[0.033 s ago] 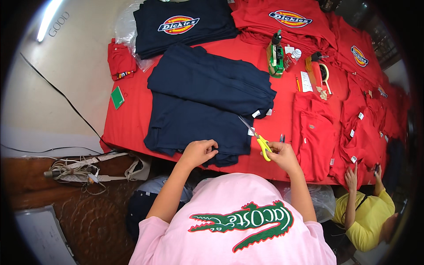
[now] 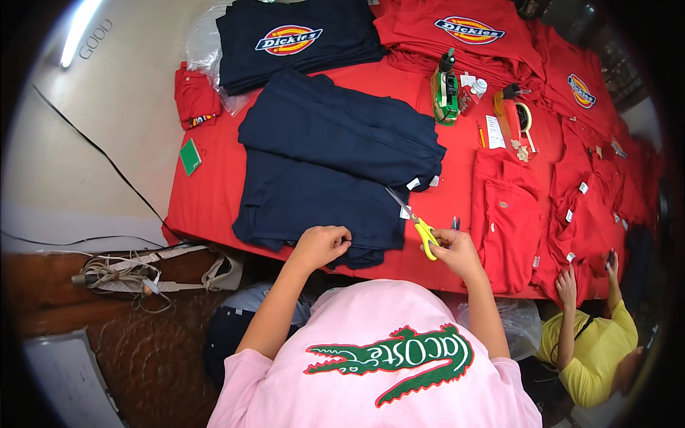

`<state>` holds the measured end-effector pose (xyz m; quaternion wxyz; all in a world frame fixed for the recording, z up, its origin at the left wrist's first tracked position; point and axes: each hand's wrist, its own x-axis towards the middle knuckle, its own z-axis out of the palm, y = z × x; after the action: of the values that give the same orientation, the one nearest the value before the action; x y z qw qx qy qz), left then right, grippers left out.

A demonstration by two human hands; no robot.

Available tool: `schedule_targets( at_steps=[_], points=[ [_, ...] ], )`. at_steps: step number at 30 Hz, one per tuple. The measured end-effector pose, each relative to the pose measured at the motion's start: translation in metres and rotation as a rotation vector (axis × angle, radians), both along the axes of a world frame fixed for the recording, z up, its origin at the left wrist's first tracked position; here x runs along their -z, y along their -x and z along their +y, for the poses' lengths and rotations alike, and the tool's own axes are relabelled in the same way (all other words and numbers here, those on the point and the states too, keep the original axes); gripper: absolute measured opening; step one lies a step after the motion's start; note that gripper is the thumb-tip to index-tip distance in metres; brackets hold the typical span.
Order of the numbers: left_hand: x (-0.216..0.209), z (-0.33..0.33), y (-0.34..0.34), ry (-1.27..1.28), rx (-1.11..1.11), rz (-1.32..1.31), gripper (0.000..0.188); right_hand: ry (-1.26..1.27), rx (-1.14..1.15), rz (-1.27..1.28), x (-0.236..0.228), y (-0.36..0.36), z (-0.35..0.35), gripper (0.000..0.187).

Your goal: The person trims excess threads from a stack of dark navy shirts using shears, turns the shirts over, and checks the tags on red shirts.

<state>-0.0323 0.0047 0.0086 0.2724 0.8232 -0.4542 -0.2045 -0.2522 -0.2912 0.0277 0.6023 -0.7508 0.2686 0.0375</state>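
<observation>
My right hand [image 2: 457,251] grips a pair of scissors [image 2: 424,234] by the yellow-green handles, blades pointing up and left. The tips lie over the navy garment [image 2: 321,196], close to a white label [image 2: 406,212] on its right edge. At the near edge of that garment, my left hand [image 2: 325,246] is closed, fingertips pinching the navy cloth. A second folded navy garment [image 2: 342,132] lies just beyond, with white labels at its right end. Thread snips [image 2: 456,223] rest on the red cloth beside my right hand.
Stacks of navy [image 2: 300,43] and red garments [image 2: 457,39] stand at the back. A green tape dispenser [image 2: 445,96], tape roll [image 2: 524,118] and pencil [image 2: 481,135] lie right of centre. Folded red garments [image 2: 505,221] lie to the right, where a person in a yellow shirt [image 2: 596,353] handles others.
My hands and the scissors stay in place. At the right, the other person's hands have shifted slightly at the red garments.
</observation>
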Motion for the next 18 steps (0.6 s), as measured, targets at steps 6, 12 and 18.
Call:
schedule_targets(
  at_steps=[6, 12, 18],
  points=[
    [0.005, -0.006, 0.006, 0.167, -0.358, 0.218, 0.009, 0.081, -0.024, 0.05, 0.006, 0.003, -0.003, 0.029],
    [0.026, -0.008, -0.022, 0.802, -0.863, 0.831, 0.031, 0.032, -0.064, 0.046, -0.009, -0.006, 0.002, 0.026],
    [0.039, -0.037, 0.043, 0.823, -1.096, 1.25, 0.024, -0.032, -0.039, -0.002, 0.02, 0.002, 0.008, 0.025]
  ],
)
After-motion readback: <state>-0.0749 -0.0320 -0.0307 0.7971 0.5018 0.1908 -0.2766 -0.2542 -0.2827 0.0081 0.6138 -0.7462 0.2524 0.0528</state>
